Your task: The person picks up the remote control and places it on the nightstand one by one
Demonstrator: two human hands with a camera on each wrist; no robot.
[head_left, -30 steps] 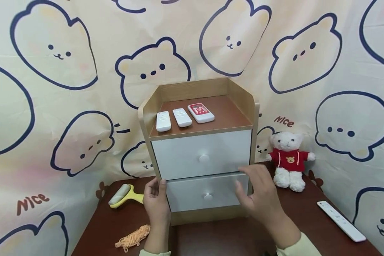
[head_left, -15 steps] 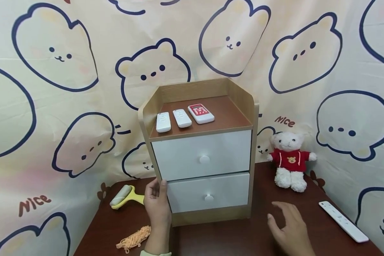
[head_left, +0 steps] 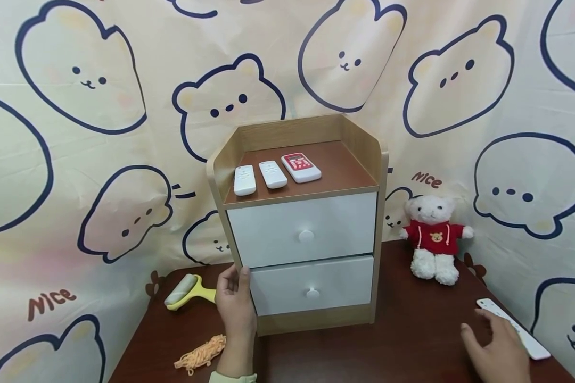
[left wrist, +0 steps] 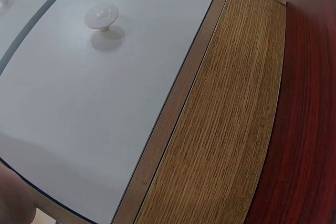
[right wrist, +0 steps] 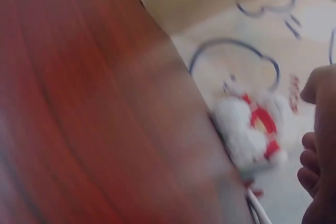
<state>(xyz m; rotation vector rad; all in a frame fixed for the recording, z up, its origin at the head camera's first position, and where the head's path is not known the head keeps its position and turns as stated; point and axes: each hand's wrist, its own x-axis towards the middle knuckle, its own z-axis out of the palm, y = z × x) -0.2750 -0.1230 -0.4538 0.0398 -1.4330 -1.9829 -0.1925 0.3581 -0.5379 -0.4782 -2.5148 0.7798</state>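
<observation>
A small wooden cabinet (head_left: 316, 319) with two white-fronted drawers stands on the table, both drawers closed. At its lower left side, my left hand (head_left: 236, 308) holds the cabinet edge, thumb on the front and fingers bent against the side. Part of that hand (left wrist: 14, 200) shows at the lower left of the left wrist view. Over at the right, my right hand (head_left: 500, 348) hovers by a long white remote control (head_left: 536, 348), partly covering it, with fingers loosely bent and nothing held. The right wrist view is blurred.
Two white remotes (head_left: 245, 181) and a red-and-white calculator-like device (head_left: 301, 167) lie on the cabinet top. A yellow lint roller (head_left: 187, 292) and orange yarn (head_left: 201, 354) lie left. A white teddy bear (head_left: 433, 239) in red sits at the back right.
My right hand has left the lower drawer's right side and moved right and down to the long remote. The lower drawer looks slightly further in. The left hand has stayed put.
</observation>
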